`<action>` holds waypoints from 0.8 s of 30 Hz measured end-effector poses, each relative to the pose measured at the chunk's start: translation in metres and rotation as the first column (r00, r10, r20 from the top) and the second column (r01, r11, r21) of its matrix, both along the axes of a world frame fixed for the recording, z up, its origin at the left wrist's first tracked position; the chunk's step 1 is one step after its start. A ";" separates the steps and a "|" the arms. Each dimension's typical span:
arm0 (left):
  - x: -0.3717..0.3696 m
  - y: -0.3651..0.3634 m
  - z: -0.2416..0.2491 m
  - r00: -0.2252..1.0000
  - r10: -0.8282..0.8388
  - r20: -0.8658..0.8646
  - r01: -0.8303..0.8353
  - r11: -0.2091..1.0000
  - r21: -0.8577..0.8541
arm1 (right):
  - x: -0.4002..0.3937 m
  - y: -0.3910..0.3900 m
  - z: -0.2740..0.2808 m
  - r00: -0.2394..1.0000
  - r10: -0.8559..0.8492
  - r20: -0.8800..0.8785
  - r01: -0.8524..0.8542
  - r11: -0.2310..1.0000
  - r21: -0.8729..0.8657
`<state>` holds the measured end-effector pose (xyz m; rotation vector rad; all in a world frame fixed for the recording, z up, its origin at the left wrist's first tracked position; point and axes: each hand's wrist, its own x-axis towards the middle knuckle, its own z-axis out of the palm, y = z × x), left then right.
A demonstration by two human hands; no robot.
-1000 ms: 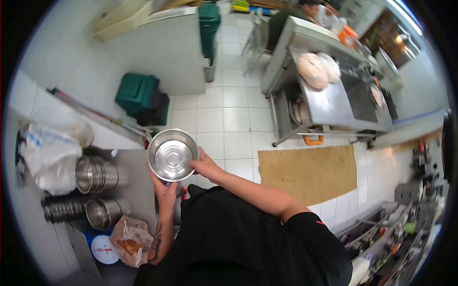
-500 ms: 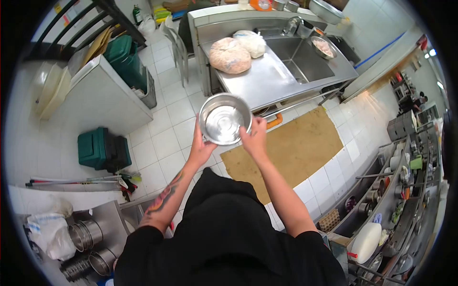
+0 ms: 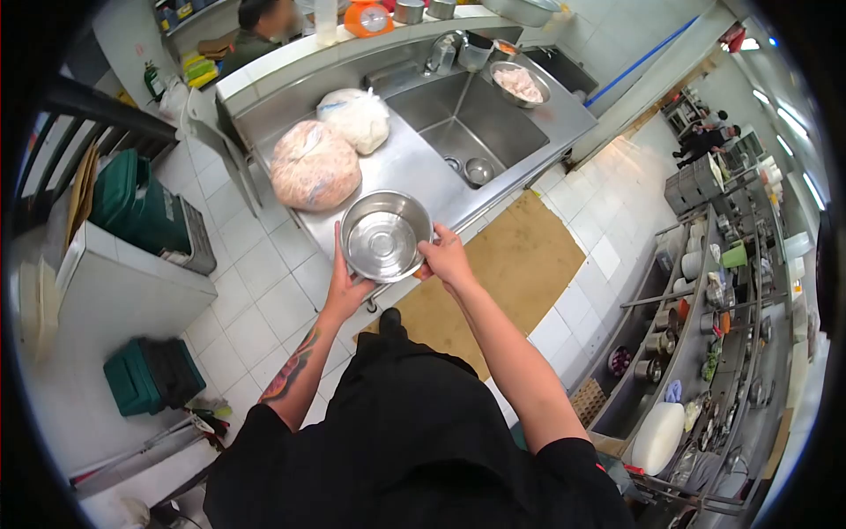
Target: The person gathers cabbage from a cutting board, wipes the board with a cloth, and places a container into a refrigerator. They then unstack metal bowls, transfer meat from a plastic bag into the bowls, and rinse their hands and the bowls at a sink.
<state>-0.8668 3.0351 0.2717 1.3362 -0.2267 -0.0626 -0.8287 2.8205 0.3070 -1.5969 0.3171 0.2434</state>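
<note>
Between my two hands is a round stainless steel bowl (image 3: 385, 236), held by its sides with its shiny inside facing up. My left hand (image 3: 345, 286) is closed on its left side, fingers along the outer wall. My right hand (image 3: 445, 256) grips the right rim, thumb at the edge. Just beyond the bowl, on the steel counter (image 3: 414, 176), lie a large plastic bag of pinkish, minced-looking food (image 3: 315, 166) and a smaller white bag (image 3: 354, 120).
A steel sink (image 3: 476, 115) with a small metal bowl (image 3: 478, 171) inside is ahead. A bowl of pale meat (image 3: 518, 85) stands behind it. A tan mat (image 3: 493, 273) covers the floor. Crowded shelves (image 3: 687, 326) line the right; green bins (image 3: 141, 203) stand left. A person (image 3: 256, 35) is behind the counter.
I have moved closer to the counter, and the bowl in both hands is now by its front edge. The sink and bags appear nearer and further left.
</note>
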 end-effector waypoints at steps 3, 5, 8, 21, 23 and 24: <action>0.021 0.001 -0.003 0.998 0.034 -0.049 -0.030 0.997 0.078 | 0.024 -0.004 0.008 0.999 0.000 -0.049 0.005 0.995 0.099; 0.038 0.012 -0.018 0.994 0.050 0.097 -0.069 0.975 0.210 | 0.042 -0.005 0.008 0.997 0.005 -0.073 0.008 0.985 0.173; 0.047 0.015 -0.007 0.992 0.121 0.038 -0.126 0.903 0.411 | 0.067 -0.006 0.039 0.994 0.062 -0.085 -0.036 0.959 0.282; 0.025 -0.029 -0.037 0.787 0.616 -0.021 -0.506 0.665 0.549 | 0.260 -0.135 -0.013 0.937 0.288 0.196 -0.182 0.885 -0.429; 0.024 -0.047 -0.045 0.722 0.687 -0.075 -0.577 0.659 0.483 | 0.283 -0.139 -0.064 0.922 0.352 0.159 -0.268 0.879 -0.394; 0.021 -0.051 -0.051 0.688 0.714 -0.129 -0.613 0.667 0.423 | 0.286 -0.139 -0.085 0.957 0.281 0.076 -0.270 0.954 -0.128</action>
